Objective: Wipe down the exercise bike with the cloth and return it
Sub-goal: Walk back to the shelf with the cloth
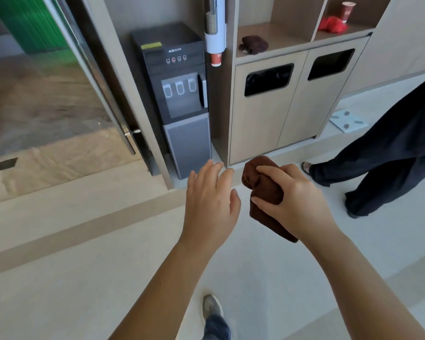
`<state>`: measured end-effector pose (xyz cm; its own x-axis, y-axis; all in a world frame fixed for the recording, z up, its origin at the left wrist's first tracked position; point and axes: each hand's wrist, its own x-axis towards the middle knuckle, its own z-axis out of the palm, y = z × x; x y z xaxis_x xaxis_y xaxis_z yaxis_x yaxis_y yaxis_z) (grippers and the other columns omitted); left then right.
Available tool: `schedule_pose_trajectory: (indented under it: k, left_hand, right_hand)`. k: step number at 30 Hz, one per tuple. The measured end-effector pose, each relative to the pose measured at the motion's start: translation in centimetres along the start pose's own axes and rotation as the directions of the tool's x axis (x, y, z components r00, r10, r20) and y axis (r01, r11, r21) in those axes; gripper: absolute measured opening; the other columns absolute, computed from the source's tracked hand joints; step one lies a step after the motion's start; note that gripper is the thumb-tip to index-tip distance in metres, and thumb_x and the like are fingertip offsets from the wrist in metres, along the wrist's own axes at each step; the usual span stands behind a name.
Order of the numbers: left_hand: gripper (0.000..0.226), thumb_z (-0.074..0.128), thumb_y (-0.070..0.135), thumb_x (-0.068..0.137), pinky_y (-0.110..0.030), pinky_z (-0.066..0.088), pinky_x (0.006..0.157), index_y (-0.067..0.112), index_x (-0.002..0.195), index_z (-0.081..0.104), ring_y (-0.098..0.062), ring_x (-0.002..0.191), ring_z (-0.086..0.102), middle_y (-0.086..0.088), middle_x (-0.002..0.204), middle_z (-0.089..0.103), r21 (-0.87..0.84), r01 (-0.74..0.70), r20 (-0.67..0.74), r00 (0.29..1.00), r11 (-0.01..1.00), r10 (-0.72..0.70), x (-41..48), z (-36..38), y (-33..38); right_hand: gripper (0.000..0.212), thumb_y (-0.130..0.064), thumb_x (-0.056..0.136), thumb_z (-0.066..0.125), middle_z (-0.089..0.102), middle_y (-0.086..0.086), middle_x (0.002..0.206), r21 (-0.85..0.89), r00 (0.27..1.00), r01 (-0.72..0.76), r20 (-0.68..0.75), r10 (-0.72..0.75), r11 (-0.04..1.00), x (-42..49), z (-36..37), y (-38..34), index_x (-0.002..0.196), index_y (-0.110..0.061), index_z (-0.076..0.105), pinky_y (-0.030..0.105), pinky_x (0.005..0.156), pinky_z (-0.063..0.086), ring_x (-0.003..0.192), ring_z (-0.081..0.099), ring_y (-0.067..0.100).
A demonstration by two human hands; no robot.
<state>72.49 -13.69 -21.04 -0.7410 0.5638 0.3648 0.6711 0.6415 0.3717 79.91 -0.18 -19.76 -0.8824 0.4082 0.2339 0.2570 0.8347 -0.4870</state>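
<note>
A black water dispenser [179, 94] carries a small pale logo near the top edge of its front panel. It reads roughly "AUX", followed by characters too small to read. The yellow label [151, 45] on its top is too blurred to read.

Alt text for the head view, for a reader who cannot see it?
The right hand grips a bunched brown cloth; the left hand is open beside it, not touching. Ahead stand a black water dispenser and a wooden bin cabinet whose shelf holds a dark cloth.
</note>
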Motion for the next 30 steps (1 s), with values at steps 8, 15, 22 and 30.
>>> schedule_pose_trajectory:
  k: [8, 15, 22, 30]
  left_hand:
    - [0.033, 0.065, 0.009, 0.08, -0.055, 0.031, 0.101, 0.003, 0.112, 0.061, -0.036, 0.12, 0.049, -0.017, 0.12, 0.06, -0.035, -0.025, 0.0, 1.0, 0.999, 0.025, 13.1, 4.8, -2.4]
    - [0.033, 0.069, 0.007, 0.077, -0.053, 0.029, 0.1, 0.003, 0.109, 0.062, -0.036, 0.118, 0.05, -0.017, 0.116, 0.061, -0.012, -0.065, -0.072, 0.995, 0.998, 0.064, 26.3, 10.9, -1.8]
    - [0.032, 0.062, 0.007, 0.082, -0.051, 0.025, 0.105, 0.003, 0.114, 0.059, -0.033, 0.124, 0.044, -0.016, 0.122, 0.057, -0.042, -0.017, -0.099, 0.995, 0.999, 0.012, 39.4, 16.1, 1.4]
    - [0.033, 0.064, 0.004, 0.08, -0.054, 0.028, 0.104, 0.001, 0.113, 0.06, -0.034, 0.124, 0.044, -0.017, 0.122, 0.057, -0.027, 0.033, -0.125, 0.992, 0.999, -0.036, 48.6, 19.1, 1.6]
  right_hand:
    - [0.054, -0.028, 0.068, 0.077, 0.059, 0.008, 0.1, -0.026, 0.998, -0.036, -0.048, 0.035, 0.999, 13.4, 1.5, 4.0, 0.119, -0.024, 0.06, 0.029, 0.067, 0.043, 0.082, 0.059, 0.03]
    - [0.054, -0.029, 0.069, 0.077, 0.058, 0.006, 0.103, -0.002, 0.997, -0.003, -0.071, 0.002, 1.0, 26.3, 1.0, 11.0, 0.12, -0.025, 0.059, 0.033, 0.068, 0.05, 0.08, 0.061, 0.028]
    - [0.051, -0.028, 0.066, 0.076, 0.059, 0.006, 0.103, 0.006, 0.993, 0.049, -0.106, -0.048, 0.999, 38.6, -1.9, 18.6, 0.115, -0.025, 0.061, 0.033, 0.064, 0.051, 0.077, 0.061, 0.028]
    - [0.054, -0.032, 0.069, 0.073, 0.057, 0.002, 0.11, 0.031, 0.997, 0.071, -0.03, -0.07, 0.997, 48.5, -2.1, 23.3, 0.12, -0.03, 0.057, 0.033, 0.071, 0.049, 0.087, 0.06, 0.027]
